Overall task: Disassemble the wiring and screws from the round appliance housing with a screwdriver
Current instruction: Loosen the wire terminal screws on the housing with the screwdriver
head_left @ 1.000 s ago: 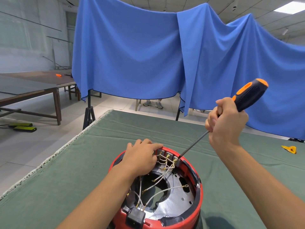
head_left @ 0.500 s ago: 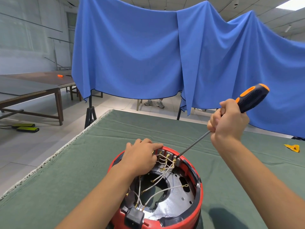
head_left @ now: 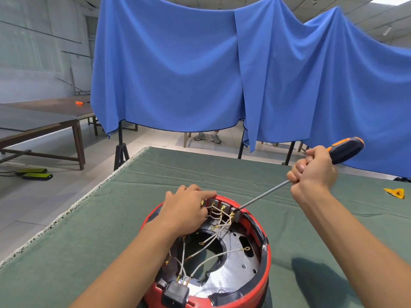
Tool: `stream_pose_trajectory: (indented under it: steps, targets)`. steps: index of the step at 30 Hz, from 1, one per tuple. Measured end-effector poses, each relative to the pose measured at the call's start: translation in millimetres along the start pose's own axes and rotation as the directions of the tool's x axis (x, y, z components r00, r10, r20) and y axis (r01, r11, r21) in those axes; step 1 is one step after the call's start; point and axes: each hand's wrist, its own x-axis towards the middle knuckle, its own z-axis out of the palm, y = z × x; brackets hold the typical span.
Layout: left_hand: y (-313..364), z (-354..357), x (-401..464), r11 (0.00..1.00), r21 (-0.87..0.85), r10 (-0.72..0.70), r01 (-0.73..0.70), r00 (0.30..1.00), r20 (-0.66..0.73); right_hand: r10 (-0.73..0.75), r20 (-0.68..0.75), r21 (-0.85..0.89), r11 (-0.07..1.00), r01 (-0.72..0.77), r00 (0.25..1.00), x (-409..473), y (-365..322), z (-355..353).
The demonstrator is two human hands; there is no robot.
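Wires (head_left: 213, 238) crisscross housing (head_left: 264, 252) beneath screwdriver (head_left: 262, 195).

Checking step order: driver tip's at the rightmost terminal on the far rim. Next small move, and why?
Probably turn the screwdriver in place to back that screw out. The right hand grips the handle, the tip sits at the rightmost terminal block with wires attached, and the left hand rests on the red housing, steadying it.

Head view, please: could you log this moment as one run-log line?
right hand grips screwdriver | tip at terminal block | left hand rests on red housing rim | wires attached
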Motion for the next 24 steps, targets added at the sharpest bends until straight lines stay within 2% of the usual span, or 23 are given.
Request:
stream_pose_trajectory:
  steps: [3,6,8,13,19,24]
  targets:
    - [0,0,0,1.0,0.002,0.0,0.0,1.0,0.0,-0.117,0.102,-0.114,0.985,0.129,0.988,-5,-7,-4]
    - [0,0,0,1.0,0.005,0.001,-0.001,1.0,-0.002,-0.247,0.316,-0.366,0.859,0.358,0.916,-14,-20,-11]
    - [0,0,0,1.0,0.004,0.0,0.0,1.0,-0.002,-0.247,0.401,-0.452,0.784,0.425,0.882,-18,-29,-15]
    - [1,-1,-1,1.0,-0.002,-0.005,0.005,1.0,-0.01,-0.088,0.52,-0.545,0.732,0.409,0.85,-33,-47,-14]
    - [2,-1,-3,1.0,0.006,-0.005,0.005,1.0,-0.015,0.042,0.549,-0.543,0.777,0.318,0.835,-52,-65,-11]
    - [2,-1,-3,1.0,-0.002,-0.001,0.001,1.0,-0.022,0.041,0.578,-0.581,0.722,0.376,0.815,-59,-67,-12]
